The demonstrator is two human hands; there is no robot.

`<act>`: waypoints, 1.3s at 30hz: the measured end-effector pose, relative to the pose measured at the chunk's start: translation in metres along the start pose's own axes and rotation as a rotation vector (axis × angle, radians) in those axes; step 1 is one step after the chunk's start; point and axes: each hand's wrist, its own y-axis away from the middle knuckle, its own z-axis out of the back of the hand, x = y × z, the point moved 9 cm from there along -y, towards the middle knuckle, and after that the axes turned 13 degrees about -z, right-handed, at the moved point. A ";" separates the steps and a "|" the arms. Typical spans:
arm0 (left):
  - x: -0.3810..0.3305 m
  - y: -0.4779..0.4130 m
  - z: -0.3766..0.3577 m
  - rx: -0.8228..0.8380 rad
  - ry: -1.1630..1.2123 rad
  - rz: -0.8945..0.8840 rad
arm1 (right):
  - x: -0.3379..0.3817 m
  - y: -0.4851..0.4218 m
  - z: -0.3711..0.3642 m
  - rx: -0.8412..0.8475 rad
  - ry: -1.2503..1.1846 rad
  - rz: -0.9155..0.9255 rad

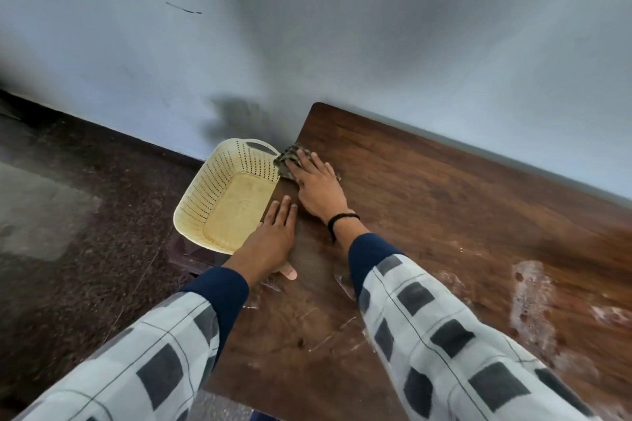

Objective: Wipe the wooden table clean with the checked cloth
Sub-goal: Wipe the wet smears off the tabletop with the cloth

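Observation:
The dark wooden table (444, 208) runs from the wall corner towards me. The checked cloth (289, 157) lies at the table's far left edge, mostly under my right hand (316, 186), which presses it flat with straight fingers. My left hand (273, 236) rests flat on the table's left edge beside the basket, fingers straight, thumb pointing back. White smears and crumbs (530, 301) mark the table surface on the right and near me.
A cream perforated plastic basket (205, 188) sits just off the table's left edge, touching the cloth's corner, on something low and dark. A grey wall (376, 44) borders the table's far side. Dark speckled floor (85, 215) lies to the left.

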 end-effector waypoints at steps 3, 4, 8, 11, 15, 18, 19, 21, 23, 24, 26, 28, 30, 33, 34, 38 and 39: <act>-0.002 0.001 0.003 0.024 0.023 0.005 | -0.027 -0.007 0.009 0.010 0.017 -0.021; -0.001 -0.001 0.002 0.028 0.026 0.008 | -0.036 -0.014 0.014 0.003 0.017 -0.069; -0.002 0.001 0.002 0.053 -0.016 0.000 | -0.033 -0.022 0.016 -0.024 0.001 -0.162; -0.002 0.003 0.003 0.047 0.011 -0.005 | -0.034 0.003 0.010 -0.008 -0.005 -0.036; -0.002 0.001 0.003 0.054 0.044 0.003 | -0.102 0.025 0.025 -0.074 -0.021 -0.132; -0.003 0.003 0.004 0.059 0.108 0.007 | -0.138 0.034 0.036 -0.175 -0.102 -0.434; -0.002 0.003 0.004 0.054 0.119 0.011 | -0.131 0.040 0.034 -0.202 -0.115 -0.466; -0.002 0.003 0.004 0.048 0.116 0.009 | -0.106 0.057 0.024 -0.211 -0.124 -0.376; -0.002 0.003 0.004 0.046 0.126 0.013 | -0.091 0.080 0.013 -0.173 -0.090 -0.195; -0.002 0.004 0.004 0.042 0.131 0.014 | -0.095 0.090 0.012 -0.157 -0.064 -0.126; -0.003 0.005 0.005 0.043 0.135 0.013 | -0.127 0.097 0.021 -0.159 -0.040 -0.112; -0.003 0.006 0.006 0.053 0.128 0.026 | -0.171 0.093 0.035 -0.190 -0.058 -0.272; -0.005 0.005 0.009 0.084 0.113 0.058 | -0.199 0.090 0.044 -0.223 -0.111 -0.493; -0.010 0.000 0.020 0.108 0.191 0.123 | -0.183 0.092 0.038 -0.279 -0.176 -0.602; -0.012 -0.004 0.024 0.102 0.216 0.127 | -0.171 0.093 0.032 -0.274 -0.174 -0.572; -0.021 -0.014 0.024 0.134 0.236 0.132 | -0.163 0.104 0.028 -0.189 -0.128 -0.418; -0.021 -0.015 0.022 0.141 0.232 0.135 | -0.168 0.106 0.031 -0.164 -0.122 -0.367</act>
